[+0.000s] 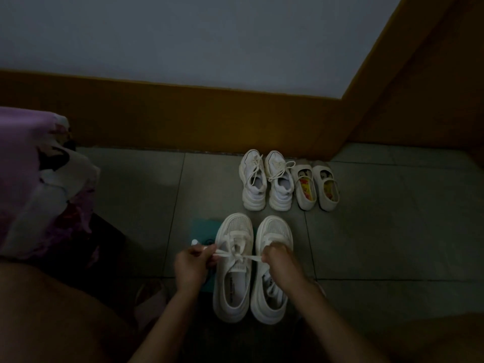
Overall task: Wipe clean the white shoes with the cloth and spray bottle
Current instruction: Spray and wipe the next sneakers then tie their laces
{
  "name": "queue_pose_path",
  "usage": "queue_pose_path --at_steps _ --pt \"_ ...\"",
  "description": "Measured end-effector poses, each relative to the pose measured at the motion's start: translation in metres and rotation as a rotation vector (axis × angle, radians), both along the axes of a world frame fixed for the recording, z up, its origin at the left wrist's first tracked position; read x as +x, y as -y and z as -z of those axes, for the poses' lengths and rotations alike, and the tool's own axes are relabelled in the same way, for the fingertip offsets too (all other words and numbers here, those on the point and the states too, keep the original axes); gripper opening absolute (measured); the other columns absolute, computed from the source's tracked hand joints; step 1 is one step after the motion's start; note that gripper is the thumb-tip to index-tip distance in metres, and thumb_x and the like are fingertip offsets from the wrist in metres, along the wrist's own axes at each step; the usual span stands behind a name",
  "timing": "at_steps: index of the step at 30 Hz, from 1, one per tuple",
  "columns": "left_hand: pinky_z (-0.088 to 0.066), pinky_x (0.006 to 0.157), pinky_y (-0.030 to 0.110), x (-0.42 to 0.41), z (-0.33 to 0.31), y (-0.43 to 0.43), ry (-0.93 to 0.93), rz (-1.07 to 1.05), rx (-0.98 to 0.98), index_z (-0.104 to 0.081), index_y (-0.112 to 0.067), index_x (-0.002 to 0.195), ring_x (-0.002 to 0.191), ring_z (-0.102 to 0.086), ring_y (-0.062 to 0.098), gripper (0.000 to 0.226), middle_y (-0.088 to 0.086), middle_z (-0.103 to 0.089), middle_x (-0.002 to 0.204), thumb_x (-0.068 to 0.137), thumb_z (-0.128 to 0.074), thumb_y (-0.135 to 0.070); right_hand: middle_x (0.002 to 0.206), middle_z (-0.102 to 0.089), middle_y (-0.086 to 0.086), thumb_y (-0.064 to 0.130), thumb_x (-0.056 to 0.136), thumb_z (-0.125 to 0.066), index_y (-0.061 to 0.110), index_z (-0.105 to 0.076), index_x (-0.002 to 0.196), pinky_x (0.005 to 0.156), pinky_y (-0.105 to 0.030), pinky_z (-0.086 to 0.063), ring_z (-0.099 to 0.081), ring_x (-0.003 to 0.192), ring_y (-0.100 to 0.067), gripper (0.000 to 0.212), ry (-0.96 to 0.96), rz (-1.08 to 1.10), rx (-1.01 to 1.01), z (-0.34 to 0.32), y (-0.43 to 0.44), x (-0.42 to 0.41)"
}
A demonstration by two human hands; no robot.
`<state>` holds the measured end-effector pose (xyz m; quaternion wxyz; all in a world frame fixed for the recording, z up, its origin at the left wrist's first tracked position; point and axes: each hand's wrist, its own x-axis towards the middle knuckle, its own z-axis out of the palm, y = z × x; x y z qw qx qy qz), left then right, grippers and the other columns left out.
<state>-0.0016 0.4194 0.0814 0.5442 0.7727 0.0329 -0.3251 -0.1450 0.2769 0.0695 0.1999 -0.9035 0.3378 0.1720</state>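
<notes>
1. Laces (237, 254) of the near left shoe (231, 284) are pulled out sideways between your two hands.
2. Your left hand (190, 268) has its fingers curled, pinching one lace end just left of that shoe.
3. Your right hand (277, 259) is closed round the other lace end, above the near right shoe (275, 231).
4. Both white shoes stand side by side on the tiled floor (366, 231), toes towards the wall.
5. Your teal cloth (204, 226) lies flat on the floor, tucked partly under the left shoe's outer edge.
6. A small white part (195, 242) shows on the cloth beside your left hand; it is too dark to tell whether it is the spray bottle.
7. By the baseboard (183, 113) stand white laced sneakers (254, 184), with white slip-ons (306, 189) just to their right.
8. Purple-and-white fabric (31, 179) hangs at the left edge.
</notes>
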Motion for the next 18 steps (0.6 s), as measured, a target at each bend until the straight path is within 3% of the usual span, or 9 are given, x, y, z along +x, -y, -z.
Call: queue_pose_path --at_steps 1,3,4,6,9,11,14,18 --pt "-0.042 0.041 0.006 0.000 -0.001 0.000 0.014 0.002 0.009 -0.063 -0.009 0.062 0.038 -0.056 -0.001 0.018 -0.002 -0.065 0.051 0.078 -0.071 -0.005 0.102 -0.056 -0.012 0.004 0.091 -0.046 0.006 -0.056 0.073 0.081 -0.009 -0.042 -0.051 0.092 -0.013 0.021 0.023 0.074 0.095 -0.001 -0.001 0.000" --pt "-0.044 0.042 0.008 -0.001 -0.002 -0.001 0.015 0.001 0.009 -0.061 -0.010 0.059 0.038 -0.056 -0.002 0.022 0.003 -0.067 0.055 0.077 -0.070 -0.003 0.101 -0.058 -0.009 0.005 0.088 -0.051 0.005 -0.060 0.081 0.087 -0.019 -0.043 -0.056 0.100 -0.018 0.012 0.056 0.133 0.174 0.001 -0.001 0.001" --pt "-0.046 0.043 0.011 -0.001 -0.003 -0.002 0.017 0.005 0.015 -0.061 -0.010 0.059 0.039 -0.057 0.000 0.022 -0.003 -0.065 0.049 0.077 -0.070 -0.003 0.097 -0.058 -0.004 0.006 0.088 -0.052 0.008 -0.064 0.089 0.082 -0.016 -0.043 -0.055 0.097 -0.017 0.012 0.090 0.138 0.177 0.000 -0.002 0.001" --pt "-0.051 0.052 0.022 0.001 -0.002 -0.004 0.054 0.059 0.067 -0.062 -0.012 0.061 0.047 -0.061 0.011 0.020 -0.007 -0.062 0.043 0.078 -0.071 -0.008 0.085 -0.052 0.002 0.008 0.089 -0.050 0.014 -0.066 0.086 0.070 -0.017 -0.037 -0.049 0.087 -0.014 0.018 0.196 0.202 0.204 -0.003 -0.004 -0.001" --pt "-0.051 0.067 0.035 0.009 -0.002 -0.001 0.096 0.194 0.098 -0.063 -0.012 0.063 0.060 -0.060 0.019 0.019 0.002 -0.064 0.060 0.080 -0.070 -0.012 0.082 -0.058 -0.002 0.005 0.088 -0.057 0.013 -0.068 0.082 0.072 -0.023 -0.041 -0.054 0.079 -0.013 0.015 0.356 0.303 0.358 -0.014 0.002 -0.004" --pt "-0.044 0.070 0.028 0.010 -0.009 0.006 0.171 0.228 0.073 -0.064 -0.011 0.071 0.072 -0.059 0.018 0.012 0.004 -0.064 0.069 0.084 -0.066 -0.011 0.083 -0.061 -0.004 0.000 0.085 -0.061 0.011 -0.067 0.091 0.074 -0.024 -0.046 -0.058 0.077 -0.015 0.014 0.472 0.468 0.431 -0.019 0.011 -0.009" --pt "-0.047 0.074 0.028 0.009 -0.027 0.018 0.383 0.260 0.041 -0.068 -0.007 0.091 0.081 -0.062 0.017 0.013 0.005 -0.067 0.084 0.090 -0.058 -0.014 0.077 -0.065 -0.003 0.001 0.083 -0.064 0.017 -0.064 0.076 0.076 -0.033 -0.049 -0.062 0.077 -0.020 0.018 0.544 0.607 0.395 -0.020 0.029 -0.022" --pt "-0.045 0.066 0.012 -0.003 -0.045 0.032 0.445 0.458 -0.069 -0.066 -0.017 0.086 0.077 -0.064 0.009 0.011 -0.001 -0.070 0.082 0.088 -0.058 -0.011 0.067 -0.066 -0.003 0.019 0.076 -0.075 0.021 -0.064 0.062 0.072 -0.039 -0.050 -0.063 0.072 -0.023 0.018 0.426 0.615 0.381 -0.018 0.033 -0.034"
